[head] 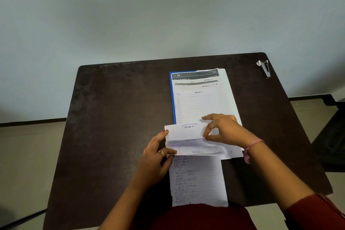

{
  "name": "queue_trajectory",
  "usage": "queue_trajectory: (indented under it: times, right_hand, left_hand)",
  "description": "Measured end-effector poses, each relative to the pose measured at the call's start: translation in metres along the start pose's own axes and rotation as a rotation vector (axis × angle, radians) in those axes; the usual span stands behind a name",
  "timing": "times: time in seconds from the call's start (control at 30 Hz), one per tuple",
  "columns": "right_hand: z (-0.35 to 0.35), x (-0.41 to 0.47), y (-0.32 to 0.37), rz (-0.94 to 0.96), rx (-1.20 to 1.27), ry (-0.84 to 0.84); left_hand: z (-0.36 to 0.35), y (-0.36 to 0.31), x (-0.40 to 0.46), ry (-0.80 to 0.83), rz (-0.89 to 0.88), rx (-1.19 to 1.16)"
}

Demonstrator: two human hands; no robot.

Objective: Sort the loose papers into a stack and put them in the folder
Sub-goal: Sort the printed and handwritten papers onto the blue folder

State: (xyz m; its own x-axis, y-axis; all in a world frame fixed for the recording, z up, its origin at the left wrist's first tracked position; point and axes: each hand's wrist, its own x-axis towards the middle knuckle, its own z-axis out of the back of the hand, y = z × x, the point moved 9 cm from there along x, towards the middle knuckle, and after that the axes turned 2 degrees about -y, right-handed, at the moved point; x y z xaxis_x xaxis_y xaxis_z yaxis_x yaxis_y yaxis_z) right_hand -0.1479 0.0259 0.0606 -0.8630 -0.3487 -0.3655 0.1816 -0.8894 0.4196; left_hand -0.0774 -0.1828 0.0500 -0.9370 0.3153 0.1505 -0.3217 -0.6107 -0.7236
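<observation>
A blue folder point(172, 99) lies on the dark table point(115, 117) with a stack of lined papers point(197, 102) on top of it. A folded white sheet point(184, 133) marked "Section 4" rests across the stack's near end. My left hand point(155, 160) pinches that sheet's left edge. My right hand point(224, 129) grips its right side between thumb and fingers. Another handwritten lined page point(197, 179) lies under it, reaching toward the table's near edge.
A metal staple remover point(264, 68) sits at the table's far right corner. Pale wall stands behind the table and floor shows on both sides. My dark red sleeve point(315, 211) covers the near right edge.
</observation>
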Motion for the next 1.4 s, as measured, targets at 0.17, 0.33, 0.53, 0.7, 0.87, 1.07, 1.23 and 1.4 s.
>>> queue_trajectory:
  times: [0.17,0.33,0.53,0.7,0.87,1.07,1.23,1.4]
  right_hand:
    - [-0.010,-0.024,0.009,-0.010,0.515,0.362]
    - [0.009,0.011,-0.022,-0.136,0.468,-0.082]
    - [-0.012,0.046,-0.028,-0.184,0.042,-0.066]
    - [-0.007,0.038,-0.015,-0.100,0.036,-0.126]
    - [-0.014,0.005,-0.008,0.012,0.302,0.089]
    - [-0.032,-0.024,-0.022,-0.181,0.952,0.157]
    - [-0.053,-0.028,-0.054,-0.432,1.151,-0.016]
    - [-0.064,-0.026,-0.061,-0.504,1.168,-0.050]
  left_hand:
    - [-0.002,0.003,0.001,-0.006,0.020,0.026]
    - [-0.010,0.009,-0.002,0.053,0.120,0.052]
    - [-0.005,0.003,-0.002,0.007,0.061,0.058]
    - [0.003,-0.003,-0.003,-0.072,-0.004,0.068]
    - [0.001,0.004,-0.001,-0.070,0.077,-0.001]
    - [-0.008,0.019,0.000,-0.033,0.298,-0.212]
    - [-0.024,0.036,0.000,0.009,0.549,-0.443]
    - [-0.042,0.061,-0.011,-0.040,0.955,-0.665]
